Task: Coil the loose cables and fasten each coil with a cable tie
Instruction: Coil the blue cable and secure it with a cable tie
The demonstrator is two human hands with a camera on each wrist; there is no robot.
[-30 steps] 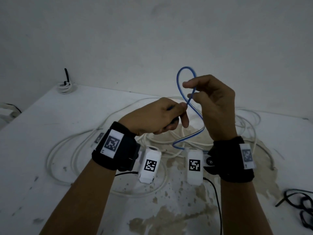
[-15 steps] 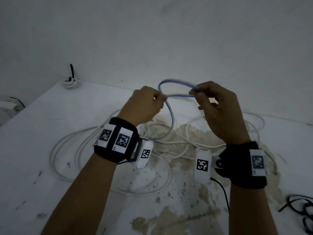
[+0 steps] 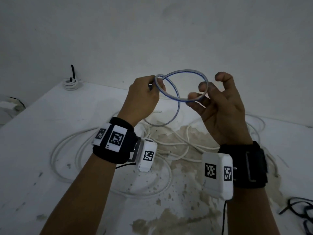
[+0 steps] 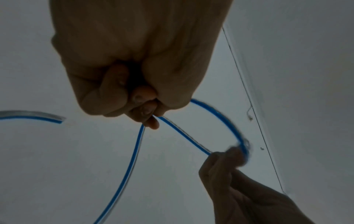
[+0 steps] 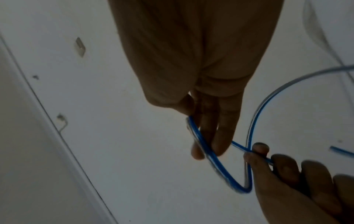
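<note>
A thin, flat, glossy blue-and-white cable (image 3: 176,97) is being held up in the air above a white table (image 3: 33,150), well clear of its surface. One round loop is being formed between the hands, and a second, longer curve is hanging down from the left hand (image 3: 144,97) toward the table. The crossing point of the loop is being gripped by the left hand, whose fingers are clenched around it, with the thumb pressed against the curled fingertips in the left wrist view. The far right side of the loop is being supported by the right hand (image 3: 220,106): its fingers are loosely bent, the strand is being pinched lightly between thumb and fingers, and the index finger is lifted free above it.

Beneath the hands, loose round white cables (image 3: 71,150) are lying in wide, tangled curves across the stained, flaking tabletop. A small coiled white cable (image 3: 71,83), bound with a black tie, is sitting at the far left corner. Thin black cables (image 3: 301,211) are lying at the near right edge.
</note>
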